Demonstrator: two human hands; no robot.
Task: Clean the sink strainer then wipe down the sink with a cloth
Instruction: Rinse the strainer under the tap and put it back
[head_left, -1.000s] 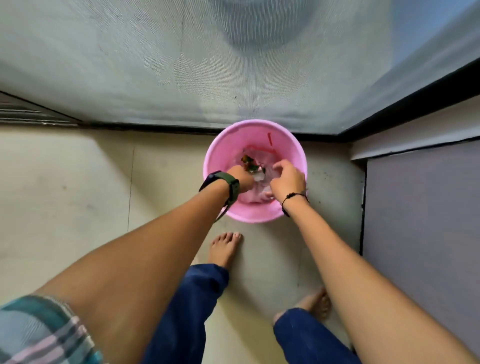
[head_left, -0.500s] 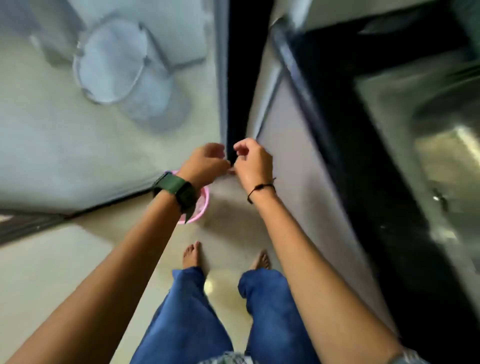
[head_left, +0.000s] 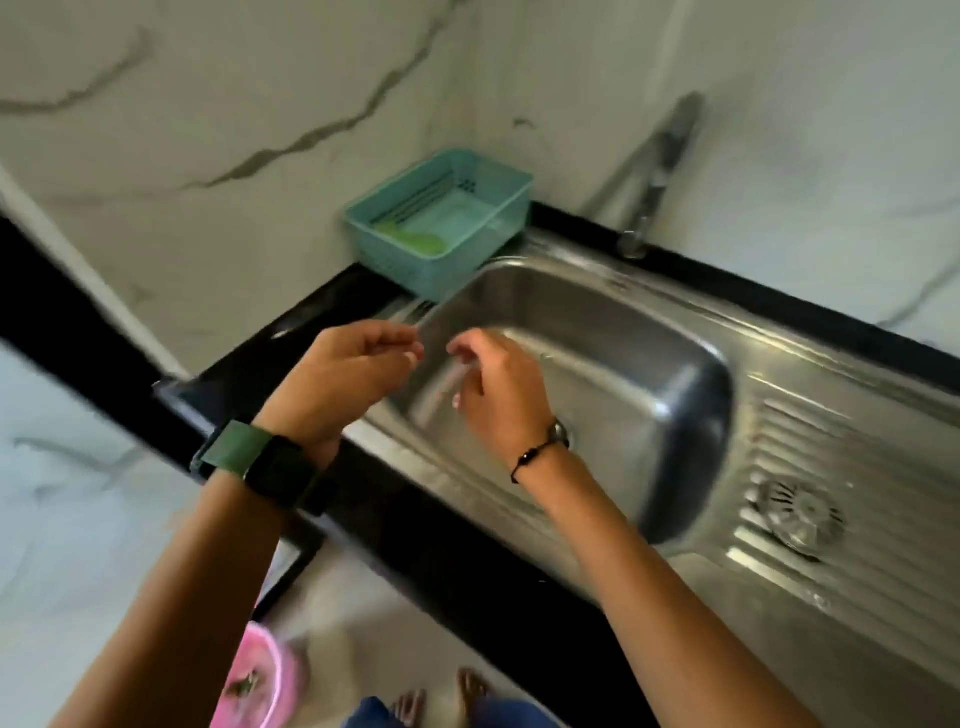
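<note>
Two hands hang over the near left corner of the sink (head_left: 597, 364), and as far as we can see neither one carries anything. Our left hand (head_left: 358, 374) has its fingers curled loosely toward the palm; our right hand (head_left: 493, 384) has its fingertips drawn together and pointing down. The picture is smeared there, so we cannot tell for sure whether a small scrap is pinched between them.

The strainer (head_left: 797, 514) lies on the ribbed draining board to the right of the basin, well apart from both hands. It looks metal and free of visible scraps, though blur hides the fine holes. Down on the floor, a pink bin (head_left: 260, 686) shows some dark bits inside, which suggests to us that the waste has gone there.

We judge the task to be somewhere in its first half. The strainer seems emptied but not yet put back over the drain, which our right wrist partly covers. Rinsing may remain; the tap (head_left: 654, 176) shows no running water. No cloth is in view, so the wiping has not begun. A teal basket (head_left: 441, 223) sits at the back left corner.
</note>
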